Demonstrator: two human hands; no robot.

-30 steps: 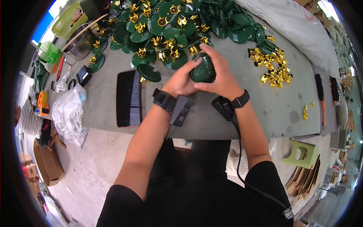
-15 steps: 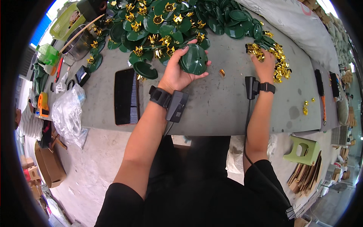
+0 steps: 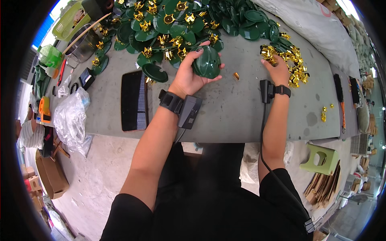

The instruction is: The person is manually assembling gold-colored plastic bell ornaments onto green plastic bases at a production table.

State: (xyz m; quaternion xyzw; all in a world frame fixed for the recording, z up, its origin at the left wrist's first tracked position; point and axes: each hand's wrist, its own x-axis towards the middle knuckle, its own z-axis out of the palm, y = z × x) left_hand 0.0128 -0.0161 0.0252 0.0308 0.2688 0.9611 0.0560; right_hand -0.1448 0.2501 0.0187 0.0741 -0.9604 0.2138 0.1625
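My left hand [image 3: 189, 76] is closed around a glossy dark green plastic disc [image 3: 206, 63], thumb on its near left side and fingertips showing at its right edge. Small holes dot the disc's right part. At the near left edge of a heap of shiny gold crown-shaped pieces [image 3: 298, 66] is my right hand [image 3: 278, 73]. Its thumb stands apart from the fingers, whose tips are partly hidden among the pieces. Beyond the left hand, many green discs [image 3: 146, 36] lie spread, several with gold crowns [image 3: 163, 40] on them. One notched disc [image 3: 155, 72] rests just left of that hand.
A phone-like black slab [image 3: 134, 100] lies left of my left forearm. Further left are a metal pot [image 3: 83, 46], a clear plastic bag [image 3: 72, 114] and an orange tape dispenser [image 3: 44, 109]. A white sack [image 3: 313, 30] borders the grey table [image 3: 225, 116]. One gold piece [image 3: 236, 76] lies between my hands.
My right hand has shifted slightly at the gold heap, its thumb now more spread to the left. The green disc in my left hand has tilted a little.
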